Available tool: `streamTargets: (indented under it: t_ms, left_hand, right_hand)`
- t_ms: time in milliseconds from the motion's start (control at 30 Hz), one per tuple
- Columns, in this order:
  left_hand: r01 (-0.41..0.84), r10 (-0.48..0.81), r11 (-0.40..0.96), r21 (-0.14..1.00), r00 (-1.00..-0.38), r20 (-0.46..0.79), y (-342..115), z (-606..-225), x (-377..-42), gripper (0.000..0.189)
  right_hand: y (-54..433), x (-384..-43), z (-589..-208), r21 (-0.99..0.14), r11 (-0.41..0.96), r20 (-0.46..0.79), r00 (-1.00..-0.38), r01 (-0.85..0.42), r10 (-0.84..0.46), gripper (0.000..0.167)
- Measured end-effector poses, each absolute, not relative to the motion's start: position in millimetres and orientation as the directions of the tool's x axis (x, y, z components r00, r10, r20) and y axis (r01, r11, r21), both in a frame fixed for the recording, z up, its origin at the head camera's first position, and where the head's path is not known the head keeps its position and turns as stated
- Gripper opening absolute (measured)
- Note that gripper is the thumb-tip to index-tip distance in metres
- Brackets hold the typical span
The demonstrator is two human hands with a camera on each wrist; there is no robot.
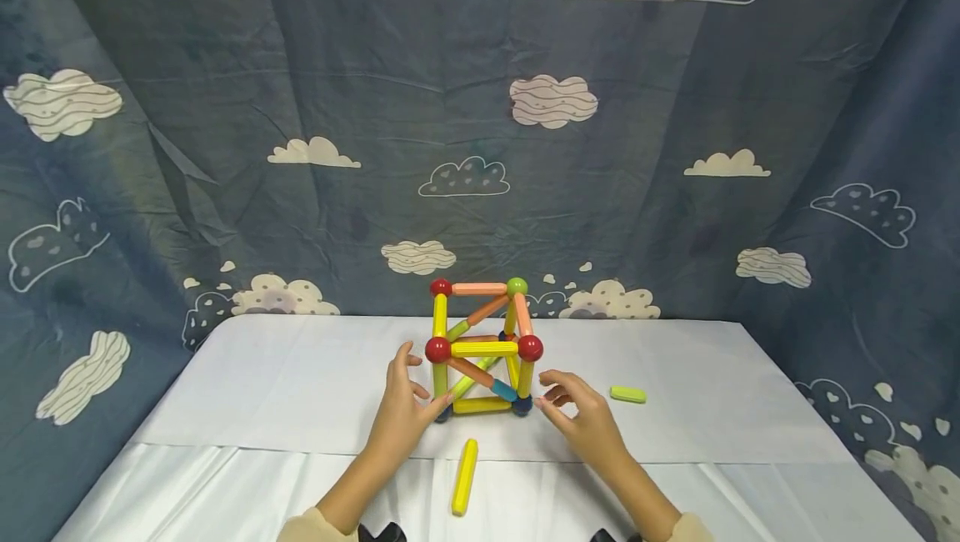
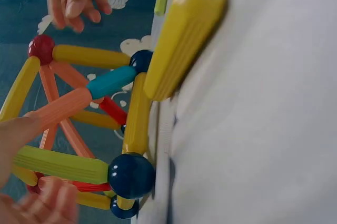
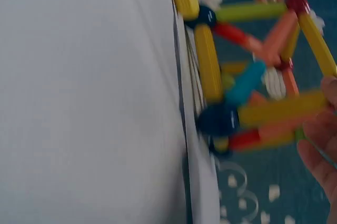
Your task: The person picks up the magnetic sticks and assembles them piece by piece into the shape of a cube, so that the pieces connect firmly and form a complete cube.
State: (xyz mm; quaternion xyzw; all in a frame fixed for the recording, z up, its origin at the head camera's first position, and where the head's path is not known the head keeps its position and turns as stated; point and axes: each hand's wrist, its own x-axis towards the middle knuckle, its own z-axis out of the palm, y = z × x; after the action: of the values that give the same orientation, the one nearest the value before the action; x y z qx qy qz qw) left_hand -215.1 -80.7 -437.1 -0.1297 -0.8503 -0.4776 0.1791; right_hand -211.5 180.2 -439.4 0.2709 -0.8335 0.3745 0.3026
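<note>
A cube-like frame of magnetic rods and balls stands upright on the table. Its top has red balls and a green ball; dark blue balls sit at the bottom corners. A diagonal of a salmon rod and a blue rod crosses the front face. My left hand is spread beside the left green upright, thumb in front; contact is unclear. Off the lower right corner, my right hand has loosely bent fingers, nothing between them. In the left wrist view it appears apart from the frame.
A yellow rod lies on the white cloth in front of the frame. To the right of the right hand is a short green rod. A dark cloud-patterned curtain hangs behind the white table.
</note>
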Motion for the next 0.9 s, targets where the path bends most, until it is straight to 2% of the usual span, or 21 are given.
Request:
streamTargets:
  t_ms: [133, 200, 300, 533, 733, 900]
  left_hand:
    - [0.254, 0.115, 0.523, 0.814, -0.967, 0.228, -87.1, -442.9, -203.7, 0.077]
    - [0.221, 0.189, 0.546, 0.808, -0.972, 0.138, -88.4, -446.1, -199.0, 0.071]
    - [0.235, 0.330, 0.566, 0.790, -0.943, 0.044, -87.2, -450.4, -193.8, 0.068]
    - [0.296, 0.546, 0.579, 0.760, -0.833, -0.091, -83.4, -457.5, -188.2, 0.088]
    - [0.382, 0.622, 0.609, 0.695, -0.774, -0.120, -81.3, -456.8, -187.2, 0.084]
    - [0.341, 0.621, 0.591, 0.731, -0.771, -0.143, -79.4, -453.8, -185.5, 0.070]
  right_hand:
    - [223.4, -213.6, -445.1, -0.397, 0.704, 0.703, -0.688, -0.589, -0.179, 0.043]
    - [242.6, -215.1, -448.8, -0.407, 0.742, 0.669, -0.727, -0.533, -0.156, 0.045]
    - [264.4, -217.5, -454.1, -0.451, 0.769, 0.583, -0.802, -0.452, -0.130, 0.046]
    - [285.6, -221.7, -467.3, -0.502, 0.817, 0.358, -0.928, -0.284, -0.103, 0.051]
    - [289.0, -223.5, -473.6, -0.459, 0.861, 0.303, -0.950, -0.219, -0.080, 0.041]
    - [290.0, -223.7, -474.1, -0.424, 0.886, 0.288, -0.956, -0.187, -0.064, 0.035]
